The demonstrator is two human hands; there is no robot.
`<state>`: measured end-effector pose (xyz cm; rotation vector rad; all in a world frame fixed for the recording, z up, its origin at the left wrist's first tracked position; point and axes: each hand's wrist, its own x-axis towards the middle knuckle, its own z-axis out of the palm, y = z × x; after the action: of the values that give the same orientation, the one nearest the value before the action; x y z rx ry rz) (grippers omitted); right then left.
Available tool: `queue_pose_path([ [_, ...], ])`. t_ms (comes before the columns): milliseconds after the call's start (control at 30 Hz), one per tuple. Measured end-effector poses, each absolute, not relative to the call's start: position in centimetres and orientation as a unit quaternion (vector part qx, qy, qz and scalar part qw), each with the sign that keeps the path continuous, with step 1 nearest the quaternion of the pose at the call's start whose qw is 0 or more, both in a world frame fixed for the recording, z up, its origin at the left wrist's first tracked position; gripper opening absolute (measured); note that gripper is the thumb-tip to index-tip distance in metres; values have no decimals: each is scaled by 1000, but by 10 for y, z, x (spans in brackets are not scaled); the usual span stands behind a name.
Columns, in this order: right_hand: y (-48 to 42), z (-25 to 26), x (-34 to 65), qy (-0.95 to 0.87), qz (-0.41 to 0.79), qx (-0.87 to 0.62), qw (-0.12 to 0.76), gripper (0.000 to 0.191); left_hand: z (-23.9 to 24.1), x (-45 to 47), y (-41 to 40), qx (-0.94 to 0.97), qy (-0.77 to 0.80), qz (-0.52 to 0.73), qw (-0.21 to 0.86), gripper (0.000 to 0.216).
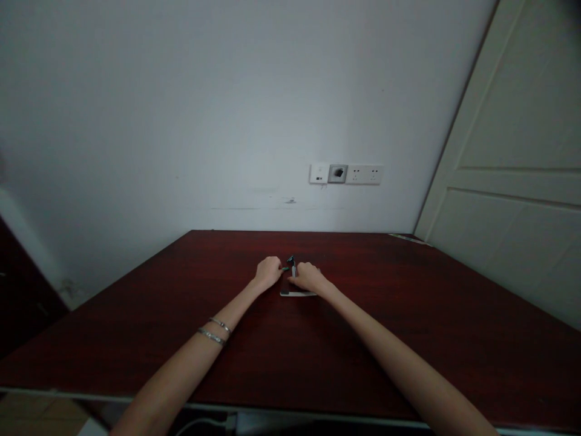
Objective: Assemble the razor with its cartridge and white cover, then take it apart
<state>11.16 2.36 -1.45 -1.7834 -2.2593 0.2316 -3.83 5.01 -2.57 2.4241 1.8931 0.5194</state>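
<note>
My left hand (270, 270) is closed in a fist over the far middle of the dark red table (254, 375). A thin green piece (285, 268) sticks out from its fingers toward the right; its kind is too small to tell. My right hand (308, 277) is curled beside a slim grey upright piece with a dark top (293, 269), with thumb and fingers touching it. Below that hand lies a flat dark item with a pale front edge (297, 294), partly hidden by the palm. Two silver bracelets (213, 333) circle my left wrist.
A white wall (254, 109) with a row of sockets and switches (347, 174) rises behind the table. A pale panelled door (512, 181) stands at the right. A thin strip (411, 240) lies at the table's far right corner. A white cable (200, 422) shows below the front edge.
</note>
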Motion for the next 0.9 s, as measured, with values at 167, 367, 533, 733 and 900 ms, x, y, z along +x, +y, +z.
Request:
queue_pose_path([
  [167, 34, -4, 133, -775, 88, -590, 207, 30, -24, -44, 52, 804, 554, 204, -69, 15],
  [367, 49, 8, 169, -755, 153, -554, 316, 26, -16, -37, 45, 858, 399, 276, -169, 17],
  [533, 49, 10, 181, -768, 253, -473, 350, 29, -7, -20, 35, 886, 302, 275, -218, 23],
  [733, 48, 9, 191, -773, 287, -434, 364, 28, -7, -11, 33, 885, 285, 285, -232, 27],
  [900, 51, 7, 195, -777, 278, -438, 356, 27, -11, -10, 33, 887, 277, 290, -230, 26],
])
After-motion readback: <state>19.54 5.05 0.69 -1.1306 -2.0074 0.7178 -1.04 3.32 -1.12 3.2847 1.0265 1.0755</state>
